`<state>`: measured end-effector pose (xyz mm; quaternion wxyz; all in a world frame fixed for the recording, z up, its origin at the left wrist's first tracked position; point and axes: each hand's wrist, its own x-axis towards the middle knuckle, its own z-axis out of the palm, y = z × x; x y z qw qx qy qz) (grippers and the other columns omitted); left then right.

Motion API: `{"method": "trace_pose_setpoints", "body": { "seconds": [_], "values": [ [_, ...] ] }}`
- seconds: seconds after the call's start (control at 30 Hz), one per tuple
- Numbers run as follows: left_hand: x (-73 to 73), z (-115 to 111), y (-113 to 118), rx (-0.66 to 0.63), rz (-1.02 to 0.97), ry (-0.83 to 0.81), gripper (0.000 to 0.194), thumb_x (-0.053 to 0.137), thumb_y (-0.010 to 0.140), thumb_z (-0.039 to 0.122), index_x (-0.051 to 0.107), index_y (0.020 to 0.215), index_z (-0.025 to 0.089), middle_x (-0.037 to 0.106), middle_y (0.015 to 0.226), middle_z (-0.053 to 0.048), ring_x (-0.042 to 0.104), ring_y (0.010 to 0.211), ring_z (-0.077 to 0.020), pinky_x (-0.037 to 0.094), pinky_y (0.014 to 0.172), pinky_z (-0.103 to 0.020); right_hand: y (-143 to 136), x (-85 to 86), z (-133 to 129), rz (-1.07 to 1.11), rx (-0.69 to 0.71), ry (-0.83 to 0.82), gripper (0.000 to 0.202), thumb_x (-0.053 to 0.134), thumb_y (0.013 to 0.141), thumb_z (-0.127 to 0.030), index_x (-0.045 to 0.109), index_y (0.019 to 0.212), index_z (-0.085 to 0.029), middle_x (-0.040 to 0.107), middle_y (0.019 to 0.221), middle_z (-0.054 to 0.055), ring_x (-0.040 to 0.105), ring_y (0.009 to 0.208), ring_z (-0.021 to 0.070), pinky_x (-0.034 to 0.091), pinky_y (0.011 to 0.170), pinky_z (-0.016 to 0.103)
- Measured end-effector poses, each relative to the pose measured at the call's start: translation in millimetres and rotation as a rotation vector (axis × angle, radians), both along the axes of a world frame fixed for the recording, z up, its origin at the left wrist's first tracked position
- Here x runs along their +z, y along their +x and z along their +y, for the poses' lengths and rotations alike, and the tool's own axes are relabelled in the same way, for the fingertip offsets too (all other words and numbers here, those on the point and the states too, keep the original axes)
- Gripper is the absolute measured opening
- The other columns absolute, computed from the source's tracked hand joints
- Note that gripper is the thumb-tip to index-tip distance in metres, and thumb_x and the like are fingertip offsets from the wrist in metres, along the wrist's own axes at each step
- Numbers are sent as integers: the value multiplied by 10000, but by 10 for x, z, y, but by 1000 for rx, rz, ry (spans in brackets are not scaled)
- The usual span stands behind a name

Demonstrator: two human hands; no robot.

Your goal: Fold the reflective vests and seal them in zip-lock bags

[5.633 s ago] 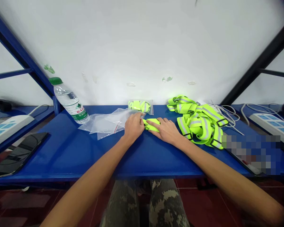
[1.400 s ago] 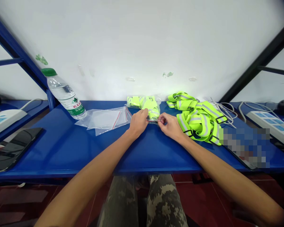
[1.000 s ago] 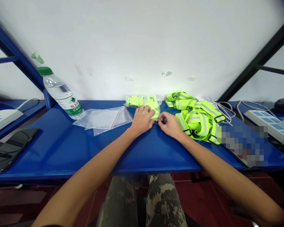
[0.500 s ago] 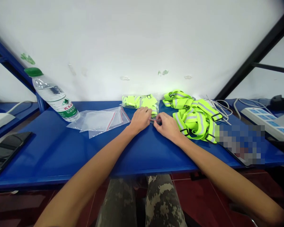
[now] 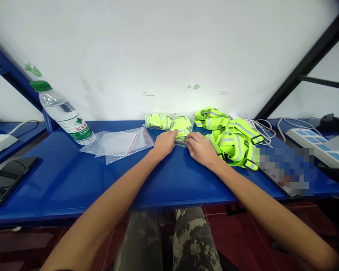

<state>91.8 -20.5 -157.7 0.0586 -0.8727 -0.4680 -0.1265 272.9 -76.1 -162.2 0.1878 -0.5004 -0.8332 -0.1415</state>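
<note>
A clear zip bag (image 5: pixel 182 128) with a folded neon-yellow reflective strap inside lies between my two hands. My left hand (image 5: pixel 165 143) is closed on the bag's left edge, thumb on top. Opposite it, my right hand (image 5: pixel 201 148) grips the right corner with its fingertips; the thumb is partly hidden. Behind my left hand rests a second bagged reflective strap (image 5: pixel 158 121), near the wall. A heap of loose neon-yellow reflective straps (image 5: pixel 233 141) with black buckles sits just right of my right hand. Several flat zip bags (image 5: pixel 118 143) with red seal lines lie to the left.
A water bottle (image 5: pixel 70 116) with a green cap stands at the back left of the blue table (image 5: pixel 101 188). A dark phone-like slab (image 5: pixel 11 180) lies at the left edge. White cables (image 5: pixel 267 131) and a power strip (image 5: pixel 319 145) are on the right, beside a blurred-out patch.
My hands have moved slightly apart from the bag's near edge, where they were pinched close together. More of the bagged strap now shows between them.
</note>
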Motion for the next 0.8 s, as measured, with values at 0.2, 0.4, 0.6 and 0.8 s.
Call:
{"method": "trace_pose_setpoints", "body": {
  "seconds": [0.2,0.4,0.6,0.8],
  "values": [
    [53,-19,-132,-141,38,-19,201,391,911,112,548,1022,171,647,947,-100,581,907,-237,448,770,-332,66,-6,42,-64,46,-155,221,466,906,-95,677,923,-159,675,998,116,602,918,234,437,774,337],
    [38,-38,-257,-233,20,-71,238,424,886,104,572,1066,154,637,1019,-108,567,970,-230,456,867,-346,75,35,24,-103,2,-194,220,477,891,-106,676,958,-170,690,1019,114,638,887,235,411,690,324],
    [49,-101,-425,-270,-35,-121,316,390,940,149,585,1188,157,641,1128,-112,583,1064,-219,454,944,-353,47,94,-6,-138,-17,-182,176,498,876,-132,667,913,-168,692,992,118,641,818,242,378,637,337],
    [151,-219,-460,-200,-56,-148,233,546,874,237,571,1090,154,690,1048,-98,643,990,-259,496,850,-379,40,69,-1,-109,-7,-153,168,497,906,-215,655,886,-162,680,965,119,631,840,248,395,656,343]
  ]
}}
